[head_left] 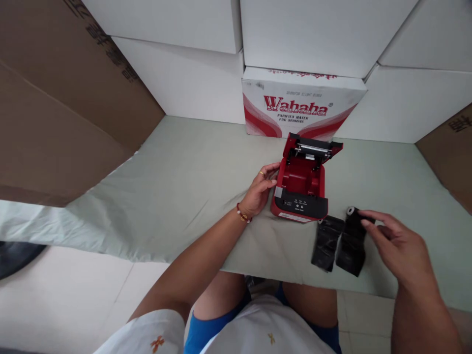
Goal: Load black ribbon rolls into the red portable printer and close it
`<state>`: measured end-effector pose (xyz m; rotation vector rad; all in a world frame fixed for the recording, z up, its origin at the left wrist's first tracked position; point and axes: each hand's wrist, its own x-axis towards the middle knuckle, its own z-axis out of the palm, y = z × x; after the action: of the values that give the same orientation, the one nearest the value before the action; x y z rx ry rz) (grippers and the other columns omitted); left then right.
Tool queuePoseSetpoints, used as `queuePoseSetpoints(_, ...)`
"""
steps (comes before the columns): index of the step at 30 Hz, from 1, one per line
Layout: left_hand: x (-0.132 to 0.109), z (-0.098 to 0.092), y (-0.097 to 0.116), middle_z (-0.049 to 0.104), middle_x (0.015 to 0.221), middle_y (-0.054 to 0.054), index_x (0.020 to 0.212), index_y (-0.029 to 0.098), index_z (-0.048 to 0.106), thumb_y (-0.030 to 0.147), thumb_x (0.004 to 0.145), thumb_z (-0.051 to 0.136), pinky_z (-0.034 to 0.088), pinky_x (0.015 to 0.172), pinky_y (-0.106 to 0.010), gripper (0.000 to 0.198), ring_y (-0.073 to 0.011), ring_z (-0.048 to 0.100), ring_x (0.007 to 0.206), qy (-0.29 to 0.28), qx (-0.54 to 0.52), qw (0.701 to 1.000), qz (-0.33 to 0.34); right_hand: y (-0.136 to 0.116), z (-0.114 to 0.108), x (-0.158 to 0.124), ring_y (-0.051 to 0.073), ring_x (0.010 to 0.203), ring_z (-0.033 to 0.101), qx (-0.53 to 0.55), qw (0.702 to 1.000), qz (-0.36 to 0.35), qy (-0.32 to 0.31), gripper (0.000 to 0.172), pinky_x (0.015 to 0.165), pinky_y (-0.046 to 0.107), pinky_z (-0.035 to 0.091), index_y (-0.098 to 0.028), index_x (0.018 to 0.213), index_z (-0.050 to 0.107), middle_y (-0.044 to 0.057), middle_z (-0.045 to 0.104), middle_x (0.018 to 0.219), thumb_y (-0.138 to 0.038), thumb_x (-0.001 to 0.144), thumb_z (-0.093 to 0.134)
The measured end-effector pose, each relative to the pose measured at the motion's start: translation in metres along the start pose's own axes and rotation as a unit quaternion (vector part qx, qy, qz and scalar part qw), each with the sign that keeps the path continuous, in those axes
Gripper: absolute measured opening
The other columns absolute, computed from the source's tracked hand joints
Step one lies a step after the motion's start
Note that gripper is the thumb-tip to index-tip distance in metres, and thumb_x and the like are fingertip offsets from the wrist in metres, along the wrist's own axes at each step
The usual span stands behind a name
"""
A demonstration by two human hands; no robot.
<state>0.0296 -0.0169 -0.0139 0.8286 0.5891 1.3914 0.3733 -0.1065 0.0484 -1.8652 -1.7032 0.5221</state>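
Note:
A small red and black printer (299,209) stands on the green cloth with its lid raised, and its red inner compartment shows nothing in it. My left hand (260,189) rests against the printer's left side, thumb and fingers at its edge. To the right of the printer, my right hand (400,246) pinches the top of a black roll (352,246) with a pale core end and a hanging black sheet. A second black piece (326,246) lies just left of it, near the printer's front right corner.
A white and red Wahaha carton (298,110) stands behind the printer, against stacked white boxes (302,34). Brown cartons flank the cloth at the left (62,108) and right (450,152). The table's front edge (273,276) runs above my legs.

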Motion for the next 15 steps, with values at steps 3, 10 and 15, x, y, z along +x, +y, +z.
queuePoseSetpoints(3,0.000,-0.001,-0.001,0.070,0.153,-0.007,0.128,0.027,0.076,0.037,0.078,0.088,0.034,0.133,-0.049,0.052,-0.0311,0.054,0.154,0.004,-0.002,1.000,-0.003,0.026,-0.009,0.016,0.022,0.068,0.062,-0.101,0.993,-0.022,0.054,0.053,0.073,0.044,0.053,-0.026,0.116,0.084,0.010,0.081,0.106,-0.067,0.096,0.058)
queuePoseSetpoints(10,0.001,-0.004,-0.003,0.070,0.153,-0.008,0.129,0.026,0.076,0.036,0.077,0.088,0.033,0.134,-0.050,0.054,-0.0319,0.053,0.156,0.005,-0.009,1.000,-0.010,0.052,-0.002,0.039,0.036,0.098,0.070,-0.164,0.976,-0.141,-0.019,0.066,0.099,0.060,0.051,-0.025,0.112,0.084,0.015,0.085,0.112,-0.077,0.100,0.044)
queuePoseSetpoints(15,-0.001,-0.002,-0.001,0.071,0.151,-0.007,0.127,0.026,0.077,0.035,0.077,0.088,0.034,0.133,-0.048,0.052,-0.0308,0.054,0.153,0.011,-0.006,1.000,-0.007,0.041,-0.016,0.036,0.039,0.098,0.072,-0.157,0.977,-0.122,-0.070,0.080,0.093,0.061,0.058,-0.025,0.113,0.085,0.018,0.085,0.105,-0.090,0.092,0.044)
